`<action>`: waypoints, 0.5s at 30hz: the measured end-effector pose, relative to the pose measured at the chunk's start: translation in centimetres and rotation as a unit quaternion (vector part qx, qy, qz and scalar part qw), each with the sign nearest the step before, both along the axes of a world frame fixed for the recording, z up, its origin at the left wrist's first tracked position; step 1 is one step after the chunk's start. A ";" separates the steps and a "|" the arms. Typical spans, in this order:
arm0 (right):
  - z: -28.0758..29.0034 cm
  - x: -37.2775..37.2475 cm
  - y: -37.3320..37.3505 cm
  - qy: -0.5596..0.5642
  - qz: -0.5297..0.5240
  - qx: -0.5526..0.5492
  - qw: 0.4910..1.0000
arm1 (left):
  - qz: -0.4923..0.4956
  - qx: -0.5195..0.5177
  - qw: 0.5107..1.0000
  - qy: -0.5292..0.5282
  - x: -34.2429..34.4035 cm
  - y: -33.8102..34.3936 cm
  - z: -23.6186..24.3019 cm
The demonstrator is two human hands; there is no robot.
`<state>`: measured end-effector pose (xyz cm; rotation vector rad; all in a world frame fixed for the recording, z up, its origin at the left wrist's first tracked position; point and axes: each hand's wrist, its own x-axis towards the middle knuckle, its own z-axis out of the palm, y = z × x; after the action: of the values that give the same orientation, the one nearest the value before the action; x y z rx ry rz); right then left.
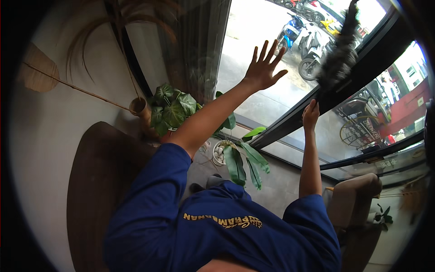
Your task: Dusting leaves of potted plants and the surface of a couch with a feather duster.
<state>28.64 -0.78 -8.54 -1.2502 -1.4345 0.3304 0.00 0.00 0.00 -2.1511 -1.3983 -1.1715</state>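
My left hand (265, 70) is raised with its fingers spread and holds nothing. It is in front of the tall glass pane (238, 93); whether the palm touches the glass I cannot tell. On the right, my right hand (311, 115) is closed around the handle of a dark, fluffy feather duster (337, 61). The duster's head points up and is smeared by motion. It overlaps the black window frame (290, 120) in the view, and contact between them is unclear.
Below my left arm stand a leafy plant (173, 111), a vase (140, 109) with dried stems, and a plant in a white pebble-filled pot (219, 154). A brown seat (95, 177) is at left, an armchair (353, 199) at right. Motorbikes (310, 59) are parked outside.
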 end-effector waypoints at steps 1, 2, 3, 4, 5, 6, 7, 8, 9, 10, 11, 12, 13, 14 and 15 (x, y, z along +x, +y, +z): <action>0.4 0.5 -0.7 -0.033 0.010 0.025 0.999 | 0.000 0.022 0.999 -0.042 0.3 -0.1 -0.4; 1.2 1.5 -1.8 -0.188 0.005 0.029 0.982 | 0.000 -0.012 0.999 -0.045 0.6 -0.2 -1.0; 1.8 2.1 -2.7 -0.327 0.004 0.034 0.944 | 0.015 -0.033 0.998 -0.056 0.8 -0.4 -1.8; 2.5 2.5 -3.3 -0.343 0.009 0.033 0.939 | 0.034 -0.074 0.995 -0.060 0.8 -0.6 -2.7; 3.3 3.0 -3.9 -0.402 -0.009 -0.020 0.915 | 0.021 -0.126 0.987 -0.099 1.0 -0.9 -3.8; 3.6 2.9 -4.5 -0.459 -0.016 -0.055 0.887 | 0.024 -0.181 0.975 -0.128 1.3 -1.3 -4.7; 3.5 2.6 -4.9 -0.452 -0.050 -0.025 0.890 | 0.015 -0.181 0.969 -0.169 1.5 -1.8 -5.8; 3.1 1.9 -5.1 -0.458 -0.043 -0.026 0.888 | -0.002 -0.242 0.950 -0.200 1.6 -2.2 -6.8; 2.5 1.3 -5.4 -0.375 -0.042 -0.034 0.926 | -0.017 -0.248 0.947 -0.205 1.7 -2.6 -7.7; 1.7 0.7 -5.6 -0.287 -0.042 -0.041 0.956 | -0.022 -0.249 0.945 -0.211 1.7 -3.2 -8.7; 0.2 -0.4 -5.8 -0.256 -0.026 -0.008 0.966 | -0.027 -0.239 0.941 -0.236 1.6 -3.8 -9.7; -0.9 -0.9 -5.9 -0.252 -0.009 -0.081 0.964 | -0.033 -0.239 0.936 -0.257 1.5 -4.6 -10.7; -1.5 -0.8 -6.0 -0.302 0.038 -0.097 0.948 | -0.027 -0.236 0.929 -0.282 1.3 -5.3 -11.9; -2.2 -0.7 -5.9 -0.343 0.069 -0.148 0.925 | -0.019 -0.242 0.922 -0.302 1.1 -5.9 -13.0; -2.6 -0.3 -5.4 -0.473 0.067 -0.163 0.863 | -0.014 -0.247 0.912 -0.326 0.6 -6.7 -14.4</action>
<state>28.30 -6.20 -11.11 -1.7038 -2.3843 0.0211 0.64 -6.70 -14.42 -2.1770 -2.1434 -1.8197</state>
